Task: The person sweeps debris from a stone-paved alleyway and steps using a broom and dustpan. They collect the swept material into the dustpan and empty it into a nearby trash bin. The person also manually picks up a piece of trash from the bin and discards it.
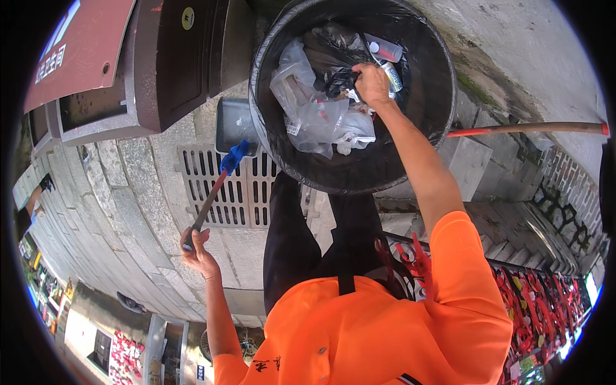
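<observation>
My left hand (201, 255) is closed round the end of a long reddish handle (210, 202). Blue cloth (235, 157) is tied at its far end, where it meets a grey dustpan (232, 122) on the ground beside the bin. Over on the right, my right hand (373, 85) reaches down into a large round bin (423, 138) lined with black plastic. Its fingers are pinched on a crumpled black plastic bag (330, 50); the fingertips are partly hidden. Around it lie clear plastic bags (305, 106), a clear bottle (385, 48), a can (391, 76) and white crumpled waste (355, 127).
Slotted drain grates (215, 189) lie in the stone paving near my feet. Brown box-shaped bins (163, 64) and a red sign (83, 48) stand at the left. A red-and-brown pole (526, 129) juts out at the right. A person's gloved hand (47, 183) shows at the far left.
</observation>
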`<state>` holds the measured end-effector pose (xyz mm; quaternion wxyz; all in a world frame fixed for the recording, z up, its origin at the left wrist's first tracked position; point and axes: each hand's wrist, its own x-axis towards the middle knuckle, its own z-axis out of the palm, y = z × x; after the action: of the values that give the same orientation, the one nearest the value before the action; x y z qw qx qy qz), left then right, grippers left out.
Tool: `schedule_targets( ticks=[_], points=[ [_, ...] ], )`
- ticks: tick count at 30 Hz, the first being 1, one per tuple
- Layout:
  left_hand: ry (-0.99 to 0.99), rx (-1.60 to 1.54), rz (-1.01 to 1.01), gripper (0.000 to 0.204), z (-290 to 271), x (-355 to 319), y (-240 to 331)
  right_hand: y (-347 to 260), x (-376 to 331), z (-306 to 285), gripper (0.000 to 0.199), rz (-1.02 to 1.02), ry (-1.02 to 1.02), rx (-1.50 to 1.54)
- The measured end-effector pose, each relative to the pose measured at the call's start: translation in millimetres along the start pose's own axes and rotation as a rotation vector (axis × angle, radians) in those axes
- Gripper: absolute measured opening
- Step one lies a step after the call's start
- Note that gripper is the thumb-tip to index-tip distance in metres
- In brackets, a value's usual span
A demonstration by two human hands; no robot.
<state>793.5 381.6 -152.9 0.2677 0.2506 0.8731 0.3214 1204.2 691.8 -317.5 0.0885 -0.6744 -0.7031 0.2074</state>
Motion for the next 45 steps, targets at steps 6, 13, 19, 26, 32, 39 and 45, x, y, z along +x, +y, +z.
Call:
schedule_targets(
  ticks=[6,13,19,26,32,39,45],
  points=[
    [0.038,-0.003,0.034,0.031,4.2,-0.4,-1.8,73.0,22.4,-104.3,0.019,0.365,0.071,0.067],
    [0.013,-0.04,0.048,0.029,0.5,4.2,-1.3,92.0,15.2,-102.4,0.017,0.567,0.143,0.257],
    [0.008,-0.07,0.034,0.03,-0.7,0.0,-3.5,91.6,-6.5,-127.0,0.019,0.85,0.434,0.279],
    [0.028,-0.027,0.045,0.031,2.2,-1.2,0.8,121.1,-37.4,-136.1,0.016,0.957,0.489,0.332],
    [0.021,-0.009,0.04,0.03,1.0,0.2,-2.8,112.9,-21.2,-105.4,0.008,0.827,0.508,0.578],
    [0.054,-0.045,0.057,0.029,10.4,-3.1,0.0,12.6,-3.4,-114.4,0.03,0.453,0.103,1.539],
    [0.064,-0.058,0.064,0.035,14.7,-4.2,0.3,159.0,-28.4,-34.0,0.025,0.52,0.214,0.406]
  ],
)
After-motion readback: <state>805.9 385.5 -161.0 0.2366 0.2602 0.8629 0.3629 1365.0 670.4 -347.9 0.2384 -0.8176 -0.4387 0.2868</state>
